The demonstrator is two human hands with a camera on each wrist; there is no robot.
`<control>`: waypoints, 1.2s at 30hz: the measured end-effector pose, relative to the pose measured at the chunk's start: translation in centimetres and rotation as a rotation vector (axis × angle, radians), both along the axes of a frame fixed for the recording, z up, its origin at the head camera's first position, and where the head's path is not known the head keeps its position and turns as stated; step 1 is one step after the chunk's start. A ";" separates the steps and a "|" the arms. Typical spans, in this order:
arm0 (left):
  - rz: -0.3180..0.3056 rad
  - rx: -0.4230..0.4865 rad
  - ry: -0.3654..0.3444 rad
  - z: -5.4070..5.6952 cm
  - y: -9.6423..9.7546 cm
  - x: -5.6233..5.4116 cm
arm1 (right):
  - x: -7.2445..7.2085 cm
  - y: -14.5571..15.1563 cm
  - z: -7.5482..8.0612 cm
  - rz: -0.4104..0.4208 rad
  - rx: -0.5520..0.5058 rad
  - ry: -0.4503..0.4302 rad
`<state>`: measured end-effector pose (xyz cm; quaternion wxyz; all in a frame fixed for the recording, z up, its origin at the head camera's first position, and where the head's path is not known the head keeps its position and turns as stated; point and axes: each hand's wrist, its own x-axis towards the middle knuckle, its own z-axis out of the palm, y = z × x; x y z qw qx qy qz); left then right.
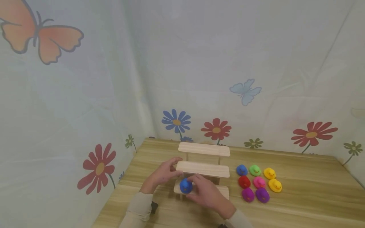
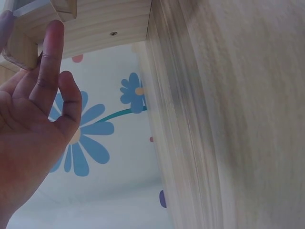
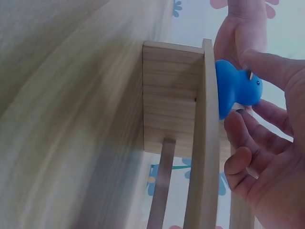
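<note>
A blue rubber duck [image 1: 186, 186] sits at the left end of the lowest step of a three-tier wooden stand [image 1: 203, 168]. My right hand [image 1: 207, 192] holds the duck between thumb and fingers; in the right wrist view the duck's base [image 3: 224, 95] meets the board. At the stand's left side is my left hand [image 1: 163, 173], its fingers fairly straight by the middle step. The left wrist view has this hand [image 2: 40, 105] beside the wooden side piece [image 2: 21, 47], holding nothing; whether it touches the wood is hard to tell.
Right of the stand, several rubber ducks stand grouped on the wooden table [image 1: 308, 190], among them a red duck [image 1: 244, 182], a green duck [image 1: 255, 170] and a purple duck [image 1: 262, 195]. A curtain [image 1: 194, 63] printed with flowers and butterflies hangs behind and to the left.
</note>
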<state>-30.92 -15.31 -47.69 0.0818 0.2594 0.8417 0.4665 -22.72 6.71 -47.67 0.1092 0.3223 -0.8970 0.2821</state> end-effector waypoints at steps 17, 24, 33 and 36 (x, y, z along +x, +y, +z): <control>-0.004 0.003 0.002 -0.1 0.1 -0.1 | -0.6 -1.3 -1.1 -0.126 -0.023 0.016; -0.005 -0.002 0.000 -0.2 0.1 -0.1 | -0.6 -1.5 -1.3 -0.141 -0.027 0.025; -0.006 0.002 0.015 -0.2 0.2 -0.2 | -0.7 -1.2 -1.8 -0.114 -0.023 0.077; -0.001 0.005 0.015 -0.2 0.2 -0.2 | -0.6 -0.9 -1.9 -0.108 -0.017 0.093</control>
